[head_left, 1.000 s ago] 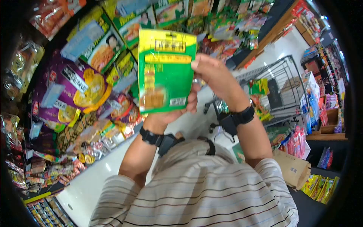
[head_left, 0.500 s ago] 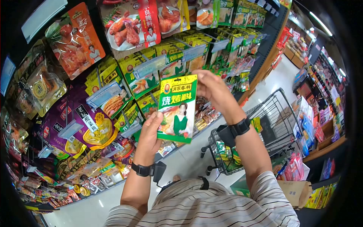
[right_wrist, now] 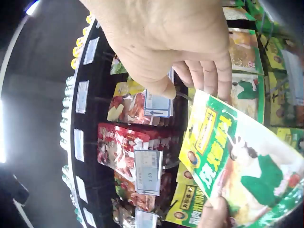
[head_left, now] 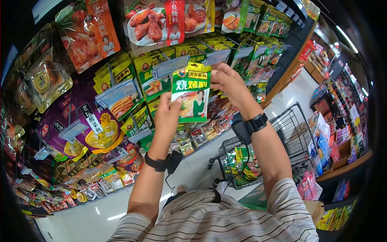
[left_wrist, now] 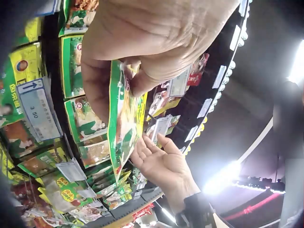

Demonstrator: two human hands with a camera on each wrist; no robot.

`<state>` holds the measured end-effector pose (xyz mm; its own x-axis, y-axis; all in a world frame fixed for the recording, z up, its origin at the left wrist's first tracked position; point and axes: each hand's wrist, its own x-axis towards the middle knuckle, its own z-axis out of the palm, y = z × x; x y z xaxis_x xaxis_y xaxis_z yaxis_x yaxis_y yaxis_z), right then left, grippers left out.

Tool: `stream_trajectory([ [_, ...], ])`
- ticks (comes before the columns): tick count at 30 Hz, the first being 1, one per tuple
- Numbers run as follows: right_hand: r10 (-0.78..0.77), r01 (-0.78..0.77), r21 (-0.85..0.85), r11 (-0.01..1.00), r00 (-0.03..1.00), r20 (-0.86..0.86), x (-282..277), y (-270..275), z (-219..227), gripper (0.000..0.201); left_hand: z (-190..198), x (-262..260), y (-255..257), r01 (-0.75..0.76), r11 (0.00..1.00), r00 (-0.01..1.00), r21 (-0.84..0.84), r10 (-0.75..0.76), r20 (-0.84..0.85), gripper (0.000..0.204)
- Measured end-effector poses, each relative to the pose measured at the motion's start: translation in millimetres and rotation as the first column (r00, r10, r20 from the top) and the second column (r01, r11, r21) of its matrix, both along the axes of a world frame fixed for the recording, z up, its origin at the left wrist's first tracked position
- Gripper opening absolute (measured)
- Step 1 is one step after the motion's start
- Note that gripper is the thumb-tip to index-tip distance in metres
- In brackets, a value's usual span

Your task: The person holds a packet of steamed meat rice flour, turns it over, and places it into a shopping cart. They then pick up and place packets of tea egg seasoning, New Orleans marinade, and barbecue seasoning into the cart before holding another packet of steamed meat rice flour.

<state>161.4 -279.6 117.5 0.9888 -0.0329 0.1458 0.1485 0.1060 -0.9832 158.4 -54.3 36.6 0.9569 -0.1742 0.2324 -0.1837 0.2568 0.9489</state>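
A green-and-yellow seasoning packet (head_left: 187,108) is held upright in front of the hanging racks, its printed front facing the head camera. My left hand (head_left: 167,113) pinches its left edge, thumb on the front and fingers behind, as the left wrist view also shows around the packet (left_wrist: 124,118). Beside the packet's upper right edge is my right hand (head_left: 233,85). In the right wrist view, the thumb of the right hand (right_wrist: 175,52) stands apart from its loosely bent fingers, whose tips are right behind the packet's top edge (right_wrist: 202,102).
Several similar packets (head_left: 149,80) hang on hooks behind price tags (head_left: 170,66). Purple bags (head_left: 96,125) hang at the left, with meat-marinade bags (head_left: 86,34) above. A wire shopping cart (head_left: 278,137) with packets inside stands at the right. A shelf (head_left: 342,161) lies beyond it.
The packet has turned from its back to its front, and the left hand now pinches its side. Both hands have moved up a little over the last half second. The head view has tilted up toward the racks.
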Motion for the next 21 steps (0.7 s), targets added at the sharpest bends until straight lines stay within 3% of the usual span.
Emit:
stream_trajectory([
  [1,-0.016,0.016,0.012,1.000,1.000,-0.004,1.5,0.5,0.6,0.029,6.2,-0.7,-4.9,0.026,0.997,0.999,-0.068,-0.028,-0.022,0.023],
  [5,-0.084,0.085,0.021,0.996,0.996,-0.027,7.2,-3.0,4.1,0.032,13.9,4.6,-17.3,-0.021,1.000,0.998,0.001,0.021,0.057,0.023],
  [8,-0.036,0.037,0.024,0.999,0.999,-0.014,6.0,-4.8,6.8,0.034,21.1,3.5,-27.0,0.029,0.996,0.995,-0.082,-0.021,0.100,0.020],
  [12,-0.104,0.107,0.093,0.990,0.994,-0.032,2.9,5.9,10.1,0.035,22.1,11.2,-34.2,0.004,1.000,0.992,0.014,-0.005,0.126,0.021],
  [21,-0.075,0.073,0.116,0.991,0.997,0.015,25.1,-5.5,-8.0,0.035,5.4,30.3,-49.9,-0.077,0.997,0.989,0.011,0.075,0.130,0.025],
])
